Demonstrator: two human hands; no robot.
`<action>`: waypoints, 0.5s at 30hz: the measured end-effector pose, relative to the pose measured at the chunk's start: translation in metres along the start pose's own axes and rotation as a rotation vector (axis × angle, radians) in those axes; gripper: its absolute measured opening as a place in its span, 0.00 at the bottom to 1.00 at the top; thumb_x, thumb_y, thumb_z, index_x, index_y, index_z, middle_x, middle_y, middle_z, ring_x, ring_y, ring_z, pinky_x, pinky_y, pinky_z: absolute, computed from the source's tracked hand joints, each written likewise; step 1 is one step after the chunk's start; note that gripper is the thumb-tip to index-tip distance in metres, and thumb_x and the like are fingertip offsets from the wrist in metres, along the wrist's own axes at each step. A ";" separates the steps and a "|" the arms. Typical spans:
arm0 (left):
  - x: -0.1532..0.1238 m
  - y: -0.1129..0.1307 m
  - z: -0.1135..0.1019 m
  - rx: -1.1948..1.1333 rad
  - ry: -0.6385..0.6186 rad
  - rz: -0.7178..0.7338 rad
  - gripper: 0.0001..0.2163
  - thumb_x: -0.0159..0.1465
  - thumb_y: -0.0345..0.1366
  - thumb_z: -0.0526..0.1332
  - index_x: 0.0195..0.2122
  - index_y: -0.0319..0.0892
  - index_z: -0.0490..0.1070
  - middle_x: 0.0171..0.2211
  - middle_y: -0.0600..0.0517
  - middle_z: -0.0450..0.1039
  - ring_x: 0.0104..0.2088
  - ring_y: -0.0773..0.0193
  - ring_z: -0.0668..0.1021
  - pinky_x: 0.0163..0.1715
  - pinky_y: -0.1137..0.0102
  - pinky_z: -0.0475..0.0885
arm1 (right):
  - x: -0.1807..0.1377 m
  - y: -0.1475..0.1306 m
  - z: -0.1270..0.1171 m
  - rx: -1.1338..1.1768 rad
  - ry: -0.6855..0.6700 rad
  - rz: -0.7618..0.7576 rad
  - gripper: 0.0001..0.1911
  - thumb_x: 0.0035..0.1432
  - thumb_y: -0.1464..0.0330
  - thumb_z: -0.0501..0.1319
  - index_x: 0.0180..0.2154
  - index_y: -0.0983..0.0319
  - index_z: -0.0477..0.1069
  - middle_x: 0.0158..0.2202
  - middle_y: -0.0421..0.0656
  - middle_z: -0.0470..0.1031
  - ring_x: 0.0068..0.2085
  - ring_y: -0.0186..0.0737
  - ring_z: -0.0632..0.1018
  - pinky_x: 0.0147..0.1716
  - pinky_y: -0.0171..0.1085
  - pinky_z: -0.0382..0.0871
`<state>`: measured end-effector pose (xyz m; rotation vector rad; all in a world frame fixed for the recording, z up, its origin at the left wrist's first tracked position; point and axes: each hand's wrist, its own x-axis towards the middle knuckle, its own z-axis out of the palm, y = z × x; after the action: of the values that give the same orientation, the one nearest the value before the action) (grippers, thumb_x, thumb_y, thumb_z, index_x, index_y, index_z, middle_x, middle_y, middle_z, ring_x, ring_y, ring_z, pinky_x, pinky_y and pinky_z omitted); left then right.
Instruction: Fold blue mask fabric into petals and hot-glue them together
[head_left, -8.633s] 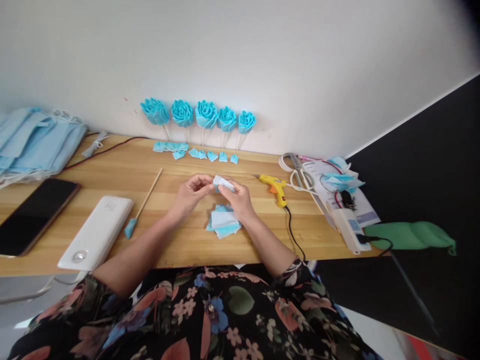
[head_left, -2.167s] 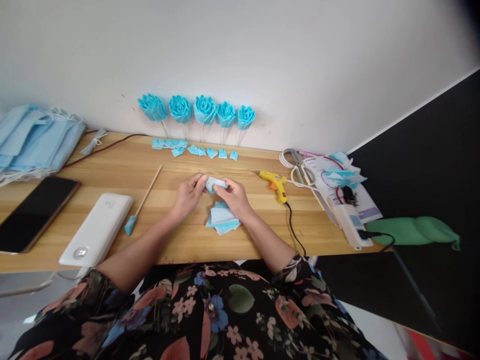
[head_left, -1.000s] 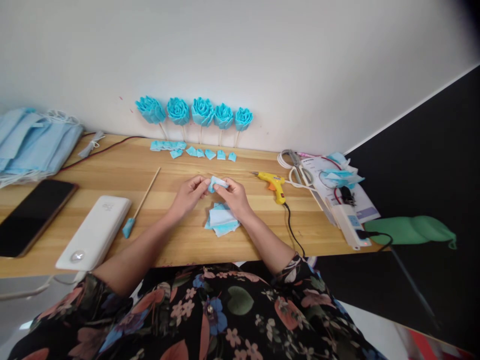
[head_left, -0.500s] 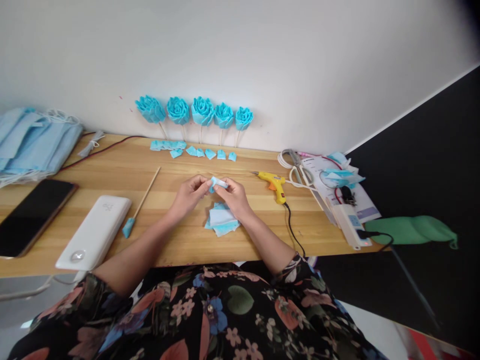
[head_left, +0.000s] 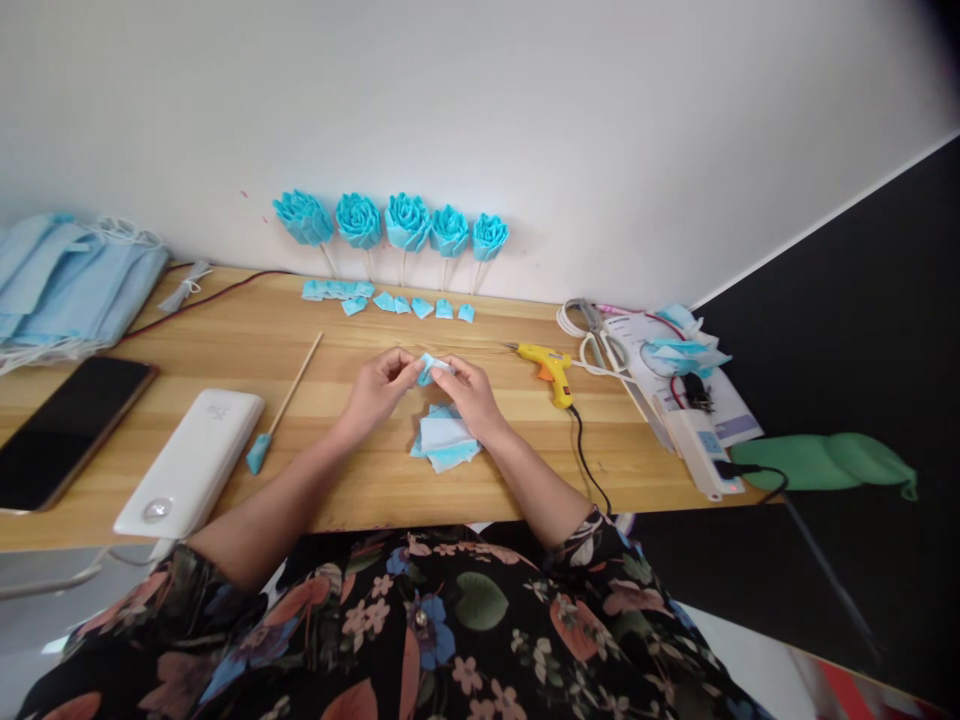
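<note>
A small folded piece of blue-and-white mask fabric (head_left: 428,368) is pinched between both hands above the table. My left hand (head_left: 384,388) is closed on its left end, thumb and fingertips together. On the other end, my right hand (head_left: 466,392) is closed too, its thumb pressed over the fabric. Just below lies a loose stack of cut blue and white fabric pieces (head_left: 448,440). To the left is a wooden stick (head_left: 296,382) with a blue fabric bud (head_left: 258,453) on its near end. Folded blue petals (head_left: 337,291) lie in a row farther back.
Several blue fabric roses (head_left: 408,222) on sticks lean against the wall. A yellow glue gun (head_left: 551,372), scissors (head_left: 604,350) and a power strip (head_left: 705,452) are on the right. On the left are a phone (head_left: 71,430), a white power bank (head_left: 191,465) and face masks (head_left: 75,280).
The fabric piece is folded smaller, with less white showing on its right side. Both hands stay in nearly the same place.
</note>
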<state>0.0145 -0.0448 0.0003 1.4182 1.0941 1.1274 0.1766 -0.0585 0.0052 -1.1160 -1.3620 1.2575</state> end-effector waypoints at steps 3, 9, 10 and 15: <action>-0.001 0.003 0.001 0.035 0.020 0.019 0.16 0.60 0.48 0.63 0.25 0.41 0.66 0.22 0.56 0.62 0.24 0.69 0.64 0.25 0.72 0.58 | 0.000 -0.002 -0.002 -0.025 -0.009 -0.032 0.17 0.60 0.54 0.57 0.29 0.59 0.70 0.28 0.38 0.69 0.33 0.36 0.69 0.37 0.35 0.63; -0.002 0.002 0.002 0.114 0.002 0.058 0.14 0.60 0.46 0.62 0.25 0.41 0.65 0.22 0.56 0.61 0.24 0.69 0.63 0.25 0.72 0.58 | 0.001 -0.002 -0.005 -0.053 0.030 -0.077 0.20 0.62 0.54 0.55 0.24 0.59 0.62 0.25 0.37 0.60 0.30 0.35 0.63 0.33 0.35 0.59; -0.002 0.002 0.002 0.127 -0.003 0.062 0.14 0.61 0.45 0.61 0.25 0.41 0.65 0.22 0.56 0.61 0.24 0.70 0.63 0.25 0.72 0.57 | 0.002 -0.003 -0.005 -0.051 0.037 -0.076 0.21 0.62 0.54 0.55 0.23 0.59 0.61 0.25 0.37 0.59 0.29 0.34 0.62 0.32 0.35 0.58; -0.003 0.004 0.003 0.183 -0.003 0.080 0.14 0.60 0.45 0.62 0.25 0.41 0.65 0.22 0.56 0.62 0.23 0.70 0.63 0.24 0.72 0.58 | 0.002 -0.005 -0.005 -0.020 0.057 -0.027 0.18 0.58 0.55 0.60 0.24 0.60 0.66 0.24 0.36 0.63 0.29 0.33 0.64 0.33 0.34 0.60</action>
<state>0.0171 -0.0489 0.0041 1.6179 1.1713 1.1035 0.1811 -0.0562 0.0101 -1.1348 -1.3455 1.1866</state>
